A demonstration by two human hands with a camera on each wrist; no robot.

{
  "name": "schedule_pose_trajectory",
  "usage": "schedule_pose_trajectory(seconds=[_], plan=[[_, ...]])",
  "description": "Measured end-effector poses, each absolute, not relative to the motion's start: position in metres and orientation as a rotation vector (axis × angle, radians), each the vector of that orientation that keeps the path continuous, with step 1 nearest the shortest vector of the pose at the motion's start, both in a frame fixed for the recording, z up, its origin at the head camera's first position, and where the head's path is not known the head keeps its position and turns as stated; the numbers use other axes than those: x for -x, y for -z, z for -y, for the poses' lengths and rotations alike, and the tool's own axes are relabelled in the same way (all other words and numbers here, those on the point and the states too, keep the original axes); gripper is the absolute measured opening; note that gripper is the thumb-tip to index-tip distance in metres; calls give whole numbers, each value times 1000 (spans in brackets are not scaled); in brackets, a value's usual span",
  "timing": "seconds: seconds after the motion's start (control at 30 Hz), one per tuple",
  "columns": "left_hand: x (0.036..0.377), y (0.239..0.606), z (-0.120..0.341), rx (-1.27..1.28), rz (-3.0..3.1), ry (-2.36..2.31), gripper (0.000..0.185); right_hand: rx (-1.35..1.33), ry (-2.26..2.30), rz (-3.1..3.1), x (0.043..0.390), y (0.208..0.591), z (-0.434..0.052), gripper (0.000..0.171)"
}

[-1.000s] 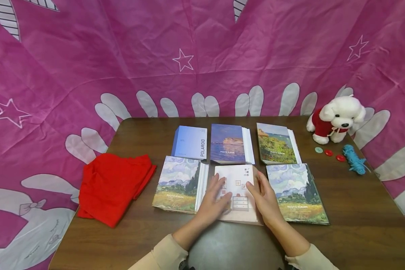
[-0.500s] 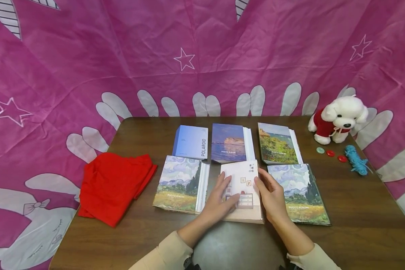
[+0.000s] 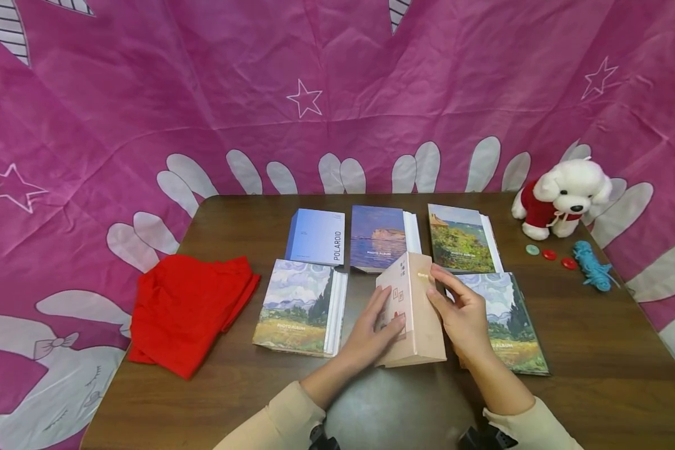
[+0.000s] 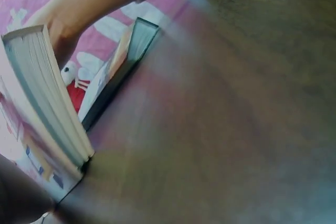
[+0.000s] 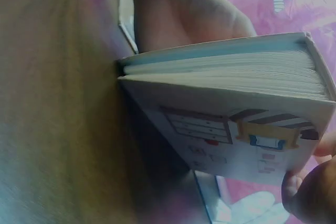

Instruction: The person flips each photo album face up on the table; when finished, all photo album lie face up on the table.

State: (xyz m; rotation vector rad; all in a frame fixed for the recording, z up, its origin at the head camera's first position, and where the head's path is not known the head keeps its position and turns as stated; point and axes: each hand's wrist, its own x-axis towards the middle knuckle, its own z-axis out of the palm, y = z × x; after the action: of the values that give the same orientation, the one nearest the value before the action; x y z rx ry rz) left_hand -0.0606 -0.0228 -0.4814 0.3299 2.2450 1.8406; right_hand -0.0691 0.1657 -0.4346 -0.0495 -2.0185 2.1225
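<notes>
Beige illustrated photo album closed, tipped up on its edge, spine side facing right, front-centre of table.

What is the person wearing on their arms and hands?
Both hands are bare: no gloves or rings show on the left hand or the right hand. Each forearm ends in a long cream-coloured sleeve, pushed back from the wrist. At the lower edge of the head view, a small dark device sits by each sleeve, mostly cut off.
</notes>
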Motion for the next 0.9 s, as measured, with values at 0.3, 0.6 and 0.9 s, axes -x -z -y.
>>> schedule_pose_trajectory(seconds=[0.3, 0.6, 0.9], plan=[[68, 471, 19, -510, -1993, -1866, 69, -98, -2060, 1966, 67, 430, -169, 21], [72, 455, 33, -557, -1877, -2005, 70, -241, -2150, 1874, 68, 439, -158, 20], [66, 443, 50, -519, -1996, -2110, 93, -118, -2195, 2314, 71, 451, -151, 46]])
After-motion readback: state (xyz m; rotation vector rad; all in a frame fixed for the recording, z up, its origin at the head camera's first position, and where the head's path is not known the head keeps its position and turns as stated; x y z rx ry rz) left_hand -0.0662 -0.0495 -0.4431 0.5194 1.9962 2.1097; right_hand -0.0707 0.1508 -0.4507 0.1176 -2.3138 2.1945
